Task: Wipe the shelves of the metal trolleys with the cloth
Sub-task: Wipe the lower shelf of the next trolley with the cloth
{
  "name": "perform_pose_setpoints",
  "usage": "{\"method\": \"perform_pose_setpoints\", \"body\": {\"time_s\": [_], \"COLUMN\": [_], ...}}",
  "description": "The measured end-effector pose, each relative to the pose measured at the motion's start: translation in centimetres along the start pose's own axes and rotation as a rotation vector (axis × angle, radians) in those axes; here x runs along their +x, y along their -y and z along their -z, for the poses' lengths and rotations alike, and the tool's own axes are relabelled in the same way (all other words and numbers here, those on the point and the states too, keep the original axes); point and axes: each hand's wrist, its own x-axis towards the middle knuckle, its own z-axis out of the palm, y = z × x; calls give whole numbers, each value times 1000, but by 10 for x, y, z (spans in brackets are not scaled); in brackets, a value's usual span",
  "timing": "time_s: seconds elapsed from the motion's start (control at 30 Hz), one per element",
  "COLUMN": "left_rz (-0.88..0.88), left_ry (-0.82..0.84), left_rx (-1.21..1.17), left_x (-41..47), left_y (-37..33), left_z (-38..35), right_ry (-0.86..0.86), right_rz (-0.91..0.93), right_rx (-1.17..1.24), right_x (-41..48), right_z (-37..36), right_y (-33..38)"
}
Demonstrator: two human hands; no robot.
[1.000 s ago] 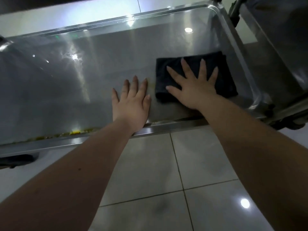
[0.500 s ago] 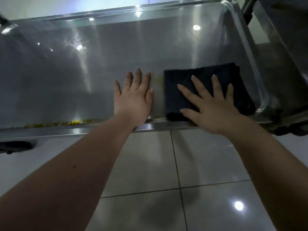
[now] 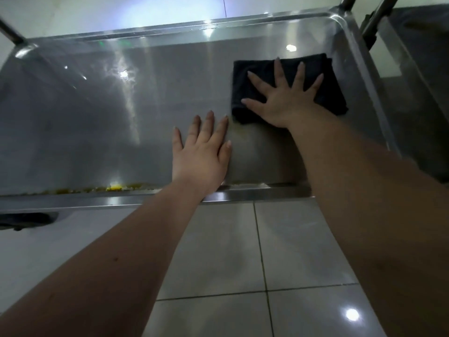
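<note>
1. Glossy pale grey floor tiles [image 3: 218,251] fill the lower part of the view, divided by thin dark grout lines [image 3: 260,251] that cross near the bottom.
2. A round lamp reflection [image 3: 352,314] shines on the lower right tile.
3. A dark, low object [image 3: 24,220] sits at the left edge above the tiles; possibly a castor, but too shadowed to tell.
4. A streak of yellow-brown residue [image 3: 85,190] runs left to right, with one bright yellow fleck [image 3: 114,188] in it.
5. A pale glossy surface [image 3: 121,10] spans the top, cut by one thin dark seam [image 3: 224,6].

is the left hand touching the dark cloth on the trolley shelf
No. The left hand lies flat on the bare shelf, beside the cloth.
</note>
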Motion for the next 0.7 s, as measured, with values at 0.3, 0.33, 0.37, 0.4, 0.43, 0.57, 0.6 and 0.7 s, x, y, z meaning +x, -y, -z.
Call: {"method": "perform_pose_setpoints", "body": {"time_s": [0.3, 0.33, 0.37, 0.4, 0.43, 0.57, 0.6, 0.7], "left_rz": [19, 18, 17, 19, 21, 20, 20, 23], "left_ry": [-35, -35, -34, -31, -27, -35, -37, -34], "left_rx": [-42, -42, -42, -41, -39, -37, -36, -27], "left_x": [-2, -2, -2, -2, -2, -2, -2, -2], "left_y": [0, 0, -1, -1, -1, -1, 0, -1], "left_z": [-3, -3, -3, -3, -4, -4, -5, -5], "right_ry": [-29, -19, -10, 1, 11, 22, 26, 69], "right_rz": [-68, -80, -83, -83, -82, -95, -101, -102], "right_rx": [21, 27, 28, 27, 22, 11, 12, 7], "right_x": [-4, -6, -10, -16, -24, -77, -94, -138], "right_z": [10, 11, 10, 9, 7, -8, -14, -27], "right_y": [-61, -67, -71, -72, -73, -77, -79, -80]}}
